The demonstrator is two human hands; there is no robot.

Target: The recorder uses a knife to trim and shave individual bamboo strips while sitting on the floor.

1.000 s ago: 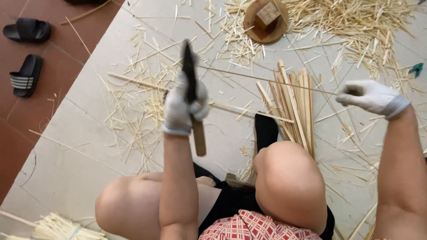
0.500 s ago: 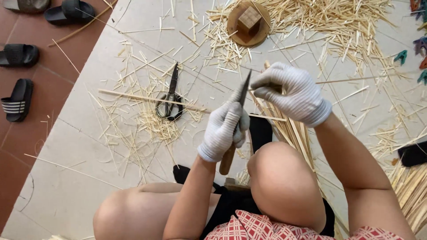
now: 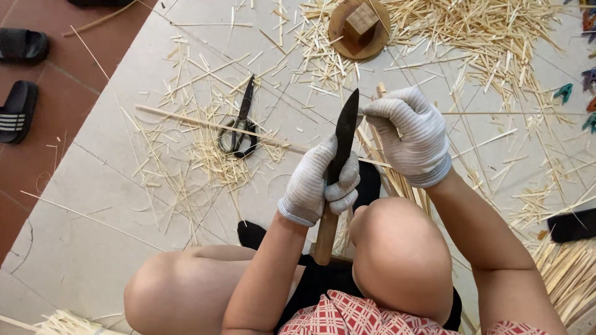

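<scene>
Here the left hand [image 3: 320,183] is clamped on the knife [image 3: 341,146], blade pointing away from the body, while the right hand [image 3: 406,136] pinches the thin bamboo strip [image 3: 496,113], whose long axis runs crosswise to the right, touching the blade.

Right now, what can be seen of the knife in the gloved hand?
The knife has a dark, nearly black blade that tapers to a point aimed away from the person, and a pale, wooden-looking handle that sticks out below the grip toward the knees. It stands roughly upright in the view, tilted slightly right. The left hand, in a white knit glove, wraps it where blade meets handle. The gloved right hand sits beside the blade's upper part, where a thin pale strip meets it.
</scene>
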